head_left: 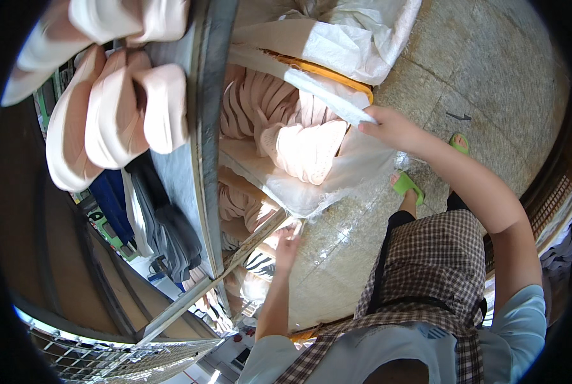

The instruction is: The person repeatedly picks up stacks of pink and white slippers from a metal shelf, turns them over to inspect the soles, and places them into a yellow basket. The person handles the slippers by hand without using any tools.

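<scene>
My right hand (385, 127) pinches the edge of a white plastic bag (343, 157) that hangs open. Inside the bag sit rows of pale pink perforated pieces (305, 150) that look like slipper uppers; some show dark stripes. My left hand (286, 248) is lower down, beside a metal bar and more pale pink pieces (238, 205). Glare washes out its fingertips, so I cannot see whether it holds anything. Behind the bag's edge runs an orange rim (327, 69), with another white woven sack (343, 41) beyond it.
Stacked pale pink shoe soles (116, 115) rest at the left beside a metal shelf post (209, 128). Dark grey pieces (167, 217) hang below them. A diagonal metal bar (238, 259) crosses near my left hand. My green slippers (407, 187) are on the concrete floor (471, 70). Brown crates (555, 211) stand at the right.
</scene>
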`<action>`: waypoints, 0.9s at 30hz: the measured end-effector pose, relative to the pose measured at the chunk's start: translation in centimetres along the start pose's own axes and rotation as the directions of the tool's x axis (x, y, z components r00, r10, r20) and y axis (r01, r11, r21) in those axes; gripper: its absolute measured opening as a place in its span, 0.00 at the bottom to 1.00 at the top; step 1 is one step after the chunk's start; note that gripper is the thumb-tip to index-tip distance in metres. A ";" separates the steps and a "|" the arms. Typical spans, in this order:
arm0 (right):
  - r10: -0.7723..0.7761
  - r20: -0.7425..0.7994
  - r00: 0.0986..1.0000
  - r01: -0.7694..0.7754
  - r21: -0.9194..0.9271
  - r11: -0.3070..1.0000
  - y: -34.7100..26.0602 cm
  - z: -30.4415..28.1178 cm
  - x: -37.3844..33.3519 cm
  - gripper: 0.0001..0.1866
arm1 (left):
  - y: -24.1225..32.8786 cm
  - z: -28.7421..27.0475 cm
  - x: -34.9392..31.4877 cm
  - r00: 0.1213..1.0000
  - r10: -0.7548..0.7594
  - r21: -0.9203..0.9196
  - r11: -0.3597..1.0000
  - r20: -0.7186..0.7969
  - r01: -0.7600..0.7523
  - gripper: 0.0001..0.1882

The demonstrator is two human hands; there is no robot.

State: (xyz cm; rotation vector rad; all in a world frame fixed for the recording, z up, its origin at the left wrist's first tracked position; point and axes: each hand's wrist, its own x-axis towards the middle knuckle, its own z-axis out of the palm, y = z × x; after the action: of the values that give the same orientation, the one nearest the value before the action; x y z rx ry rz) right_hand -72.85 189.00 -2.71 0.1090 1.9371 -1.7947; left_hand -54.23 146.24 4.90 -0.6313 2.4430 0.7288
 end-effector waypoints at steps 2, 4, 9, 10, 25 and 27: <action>-0.008 0.051 0.999 0.010 -0.034 0.999 0.5 -0.2 0.7 0.17 | 1.3 -1.3 2.5 0.971 -0.094 0.002 0.995 -0.221 0.097 0.10; 0.007 0.110 0.994 0.009 -0.144 0.990 1.0 -0.8 1.7 0.17 | 2.0 -3.2 6.7 0.955 0.096 0.049 0.995 -0.282 -0.086 0.08; -0.259 0.102 0.960 0.274 -0.182 0.944 0.8 -1.8 6.3 0.28 | 2.6 -7.9 21.5 0.783 0.326 0.304 0.935 -0.530 -0.183 0.28; -0.345 0.061 0.937 0.350 -0.169 0.921 0.5 -1.9 7.6 0.31 | 3.4 -9.0 24.5 0.811 0.219 0.174 0.974 -0.543 -0.146 0.33; -0.413 -0.361 0.836 0.548 0.507 0.665 -8.6 2.2 25.2 0.18 | 8.6 -23.6 36.9 0.857 -0.251 0.247 0.887 -0.450 0.390 0.22; -0.493 -0.242 0.836 0.508 0.683 0.525 -9.8 2.3 23.1 0.24 | 10.2 -22.2 35.1 0.817 -0.266 -0.093 0.963 -0.512 0.255 0.19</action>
State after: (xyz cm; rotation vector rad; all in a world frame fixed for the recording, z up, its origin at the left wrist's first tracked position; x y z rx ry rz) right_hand -96.14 179.30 -3.12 -0.2040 1.1739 -2.8971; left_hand -94.00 130.65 4.28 -1.2889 2.7414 0.5141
